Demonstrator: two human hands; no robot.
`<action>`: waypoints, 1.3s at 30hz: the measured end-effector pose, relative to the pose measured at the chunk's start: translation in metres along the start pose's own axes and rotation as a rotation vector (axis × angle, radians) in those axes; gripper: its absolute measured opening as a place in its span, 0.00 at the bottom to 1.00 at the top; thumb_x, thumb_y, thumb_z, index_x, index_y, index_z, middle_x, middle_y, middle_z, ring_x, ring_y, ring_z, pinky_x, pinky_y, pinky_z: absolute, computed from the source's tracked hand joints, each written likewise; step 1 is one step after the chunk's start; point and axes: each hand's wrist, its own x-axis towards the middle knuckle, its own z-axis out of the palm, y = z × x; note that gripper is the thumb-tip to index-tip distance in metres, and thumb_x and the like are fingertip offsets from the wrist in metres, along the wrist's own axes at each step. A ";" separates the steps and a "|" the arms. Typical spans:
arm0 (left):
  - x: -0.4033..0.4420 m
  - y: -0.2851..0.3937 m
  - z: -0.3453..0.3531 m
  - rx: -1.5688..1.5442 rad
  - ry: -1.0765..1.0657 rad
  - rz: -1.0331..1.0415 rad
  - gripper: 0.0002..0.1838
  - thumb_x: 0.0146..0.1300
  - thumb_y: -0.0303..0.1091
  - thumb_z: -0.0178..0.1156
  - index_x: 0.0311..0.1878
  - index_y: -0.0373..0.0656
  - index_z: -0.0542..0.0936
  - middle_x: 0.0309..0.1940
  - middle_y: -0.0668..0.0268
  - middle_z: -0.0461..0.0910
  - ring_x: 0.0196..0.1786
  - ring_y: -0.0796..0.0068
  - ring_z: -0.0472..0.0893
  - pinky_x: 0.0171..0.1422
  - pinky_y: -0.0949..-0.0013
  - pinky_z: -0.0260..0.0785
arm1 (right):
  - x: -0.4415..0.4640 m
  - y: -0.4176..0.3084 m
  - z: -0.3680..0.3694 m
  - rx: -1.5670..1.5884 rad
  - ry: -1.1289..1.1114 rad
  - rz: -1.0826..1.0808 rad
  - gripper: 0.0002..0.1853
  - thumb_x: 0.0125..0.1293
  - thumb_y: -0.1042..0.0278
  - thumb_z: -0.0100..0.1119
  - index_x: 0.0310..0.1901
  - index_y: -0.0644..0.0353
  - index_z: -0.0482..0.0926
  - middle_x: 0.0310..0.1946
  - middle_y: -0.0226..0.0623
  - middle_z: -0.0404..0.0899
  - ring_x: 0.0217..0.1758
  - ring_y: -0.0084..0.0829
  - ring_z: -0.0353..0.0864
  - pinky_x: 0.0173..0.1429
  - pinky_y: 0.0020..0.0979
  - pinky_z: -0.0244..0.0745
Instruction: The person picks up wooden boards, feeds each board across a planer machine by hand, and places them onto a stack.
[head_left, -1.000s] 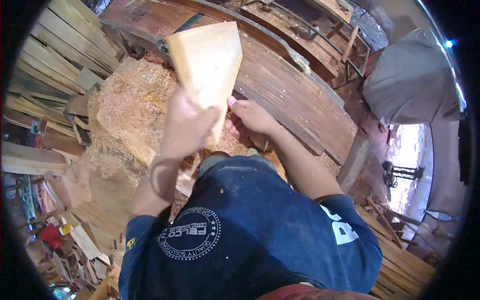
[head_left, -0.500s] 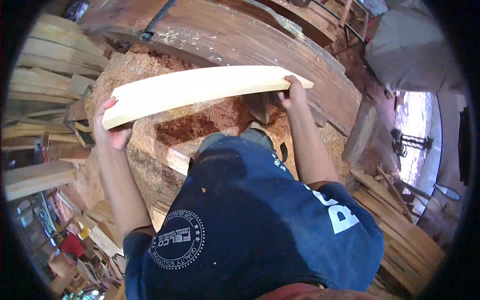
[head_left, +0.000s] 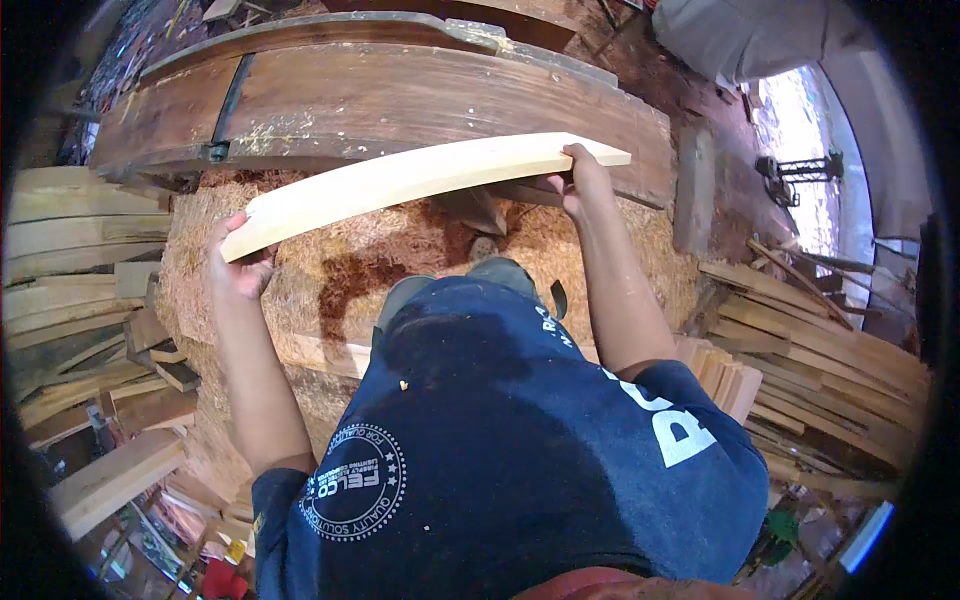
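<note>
A long, pale, slightly curved board (head_left: 420, 172) is held up level in front of my body, above the shavings. My left hand (head_left: 240, 262) grips its left end, with the thumb on top and the fingers underneath. Near the pointed right end my right hand (head_left: 578, 180) is closed round the lower edge. Beyond the board lies a wide brown wooden bench (head_left: 400, 100) with chips scattered on it. The fingers under the board are partly hidden.
Wood shavings (head_left: 220, 215) cover the ground below. Stacked planks (head_left: 80, 235) lie at the left, and more planks (head_left: 820, 370) at the right. A thick timber (head_left: 120, 485) rests at the lower left. Grey cloth (head_left: 740, 35) hangs at the upper right.
The board was upright and narrow end down one second ago; it has swung lengthwise, with my hands spread to its two ends. Since half a second ago the view has turned.
</note>
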 end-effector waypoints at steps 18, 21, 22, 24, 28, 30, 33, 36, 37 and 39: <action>-0.037 -0.119 -0.247 0.328 0.103 -0.230 0.29 0.73 0.33 0.64 0.74 0.39 0.70 0.66 0.58 0.80 0.67 0.59 0.80 0.75 0.53 0.71 | 0.013 0.098 0.044 -0.353 -0.349 0.380 0.13 0.77 0.72 0.60 0.57 0.69 0.77 0.46 0.42 0.83 0.39 0.31 0.85 0.35 0.27 0.85; -0.076 -0.124 -0.264 0.297 0.158 -0.200 0.29 0.73 0.34 0.64 0.75 0.42 0.69 0.66 0.60 0.80 0.68 0.60 0.80 0.74 0.52 0.72 | 0.001 0.099 0.093 -0.654 -0.563 0.414 0.16 0.75 0.67 0.63 0.57 0.69 0.78 0.47 0.41 0.84 0.37 0.28 0.85 0.37 0.26 0.84; -0.077 -0.132 -0.274 0.309 0.216 -0.199 0.28 0.74 0.35 0.63 0.74 0.43 0.70 0.65 0.60 0.80 0.66 0.60 0.81 0.71 0.53 0.74 | -0.001 0.101 0.109 -0.779 -0.657 0.413 0.17 0.75 0.65 0.65 0.56 0.69 0.78 0.48 0.42 0.84 0.37 0.28 0.85 0.38 0.26 0.84; -0.081 -0.153 -0.281 0.248 0.280 -0.166 0.24 0.76 0.35 0.61 0.72 0.44 0.72 0.62 0.59 0.82 0.60 0.62 0.84 0.64 0.55 0.79 | 0.006 0.117 0.135 -0.936 -0.919 0.385 0.25 0.72 0.60 0.69 0.62 0.69 0.78 0.53 0.44 0.85 0.46 0.31 0.86 0.49 0.31 0.84; -0.071 -0.206 -0.263 0.238 0.231 -0.216 0.27 0.80 0.44 0.56 0.74 0.40 0.71 0.63 0.57 0.81 0.61 0.62 0.83 0.64 0.56 0.79 | -0.009 0.150 0.159 -0.960 -1.106 0.027 0.36 0.69 0.51 0.69 0.72 0.64 0.73 0.60 0.48 0.84 0.60 0.43 0.83 0.65 0.41 0.77; -0.055 -0.252 -0.253 0.197 0.106 -0.204 0.29 0.82 0.48 0.53 0.75 0.38 0.70 0.67 0.57 0.79 0.67 0.60 0.79 0.71 0.53 0.75 | 0.006 0.176 0.157 -1.096 -1.188 -0.122 0.41 0.67 0.43 0.67 0.74 0.61 0.71 0.64 0.50 0.82 0.65 0.47 0.82 0.70 0.43 0.74; -0.048 -0.283 -0.179 -0.107 0.088 -0.382 0.28 0.82 0.47 0.53 0.76 0.41 0.69 0.71 0.58 0.75 0.71 0.60 0.76 0.75 0.52 0.72 | -0.023 0.141 0.153 -1.407 -1.123 -0.350 0.33 0.65 0.49 0.67 0.68 0.56 0.76 0.58 0.58 0.83 0.61 0.58 0.83 0.67 0.48 0.77; -0.049 -0.306 -0.104 -0.011 -0.023 -0.417 0.26 0.80 0.49 0.55 0.73 0.44 0.72 0.66 0.61 0.79 0.63 0.62 0.82 0.66 0.51 0.79 | 0.003 0.160 0.095 -1.508 -0.825 -0.311 0.38 0.68 0.43 0.67 0.67 0.70 0.73 0.55 0.63 0.83 0.61 0.57 0.84 0.64 0.48 0.79; -0.046 -0.317 -0.091 0.030 -0.021 -0.543 0.28 0.81 0.51 0.53 0.74 0.46 0.70 0.66 0.62 0.80 0.62 0.64 0.83 0.65 0.54 0.79 | 0.009 0.157 0.077 -1.557 -0.787 -0.197 0.41 0.67 0.43 0.68 0.68 0.72 0.70 0.56 0.66 0.83 0.61 0.58 0.84 0.64 0.48 0.79; -0.042 -0.347 -0.062 0.028 -0.017 -0.787 0.31 0.82 0.53 0.52 0.80 0.52 0.62 0.65 0.62 0.79 0.62 0.66 0.82 0.68 0.59 0.77 | 0.019 0.152 0.037 -1.440 -0.814 -0.103 0.38 0.70 0.43 0.65 0.66 0.71 0.72 0.52 0.63 0.84 0.59 0.56 0.85 0.63 0.46 0.79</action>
